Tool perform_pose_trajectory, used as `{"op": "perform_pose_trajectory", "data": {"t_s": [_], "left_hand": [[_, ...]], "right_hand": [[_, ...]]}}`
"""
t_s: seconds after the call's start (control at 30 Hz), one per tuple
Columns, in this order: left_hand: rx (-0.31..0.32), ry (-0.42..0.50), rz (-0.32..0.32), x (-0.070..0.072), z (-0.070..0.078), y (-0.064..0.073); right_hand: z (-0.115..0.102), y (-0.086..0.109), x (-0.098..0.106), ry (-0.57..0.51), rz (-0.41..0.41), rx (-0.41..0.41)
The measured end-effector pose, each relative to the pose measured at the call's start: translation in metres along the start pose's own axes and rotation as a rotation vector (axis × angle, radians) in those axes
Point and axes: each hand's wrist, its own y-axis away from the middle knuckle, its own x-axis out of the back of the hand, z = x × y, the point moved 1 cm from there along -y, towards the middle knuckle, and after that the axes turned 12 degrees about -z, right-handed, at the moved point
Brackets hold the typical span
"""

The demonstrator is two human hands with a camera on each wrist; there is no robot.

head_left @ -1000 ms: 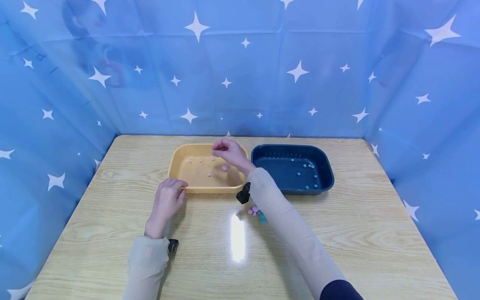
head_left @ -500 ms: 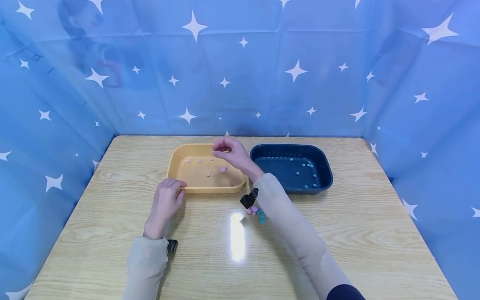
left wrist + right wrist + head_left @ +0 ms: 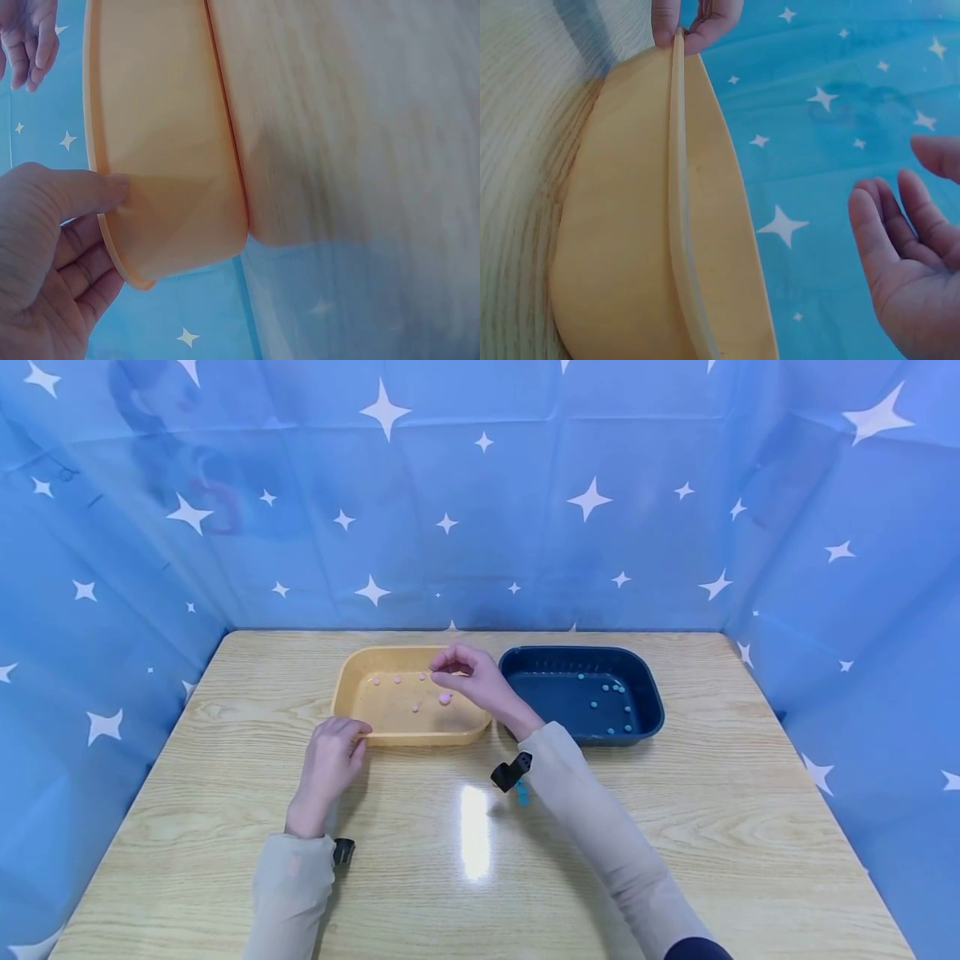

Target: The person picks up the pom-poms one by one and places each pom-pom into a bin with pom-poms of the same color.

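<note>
My left hand [image 3: 330,768] pinches the near left corner of the yellow tray [image 3: 427,739] by its rim. In the left wrist view, the thumb presses inward over that rim. My right hand [image 3: 483,685] hovers above the tray's right side. Its thumb stands apart from loosely bent fingers [image 3: 911,225], and nothing shows between them. Several small pink balls lie in the tray, with a larger pink ball [image 3: 445,698] under the right hand. To the right, several small teal balls [image 3: 594,704] lie in a dark blue tray [image 3: 581,740].
Teal pieces [image 3: 522,795] lie on the wooden table [image 3: 420,877] in front of the trays, partly behind the right wrist's black camera [image 3: 512,772]. A blue curtain [image 3: 315,552] with white stars surrounds the table at the back and sides.
My right hand has drawn back toward me and slightly right, and its thumb and fingers are farther apart. The pink balls on the table are now hidden behind the wrist camera. The left hand keeps its hold.
</note>
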Motion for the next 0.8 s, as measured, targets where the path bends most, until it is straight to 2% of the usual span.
{"op": "perform_pose_trajectory", "data": {"t_s": [0.13, 0.4, 0.53, 0.8], "left_hand": [[0.005, 0.002, -0.005, -0.001, 0.000, 0.000], [-0.003, 0.004, 0.004, 0.000, 0.000, 0.000], [-0.005, 0.005, 0.004, 0.000, 0.000, -0.001], [-0.005, 0.005, 0.004, -0.001, -0.001, 0.000]], "right_hand": [[0.000, 0.007, 0.000, -0.016, -0.003, -0.002], [0.002, 0.019, -0.001, -0.054, -0.028, 0.069], [0.001, 0.026, -0.003, -0.058, -0.028, 0.066], [-0.022, 0.048, -0.009, -0.022, -0.062, 0.035]]}}
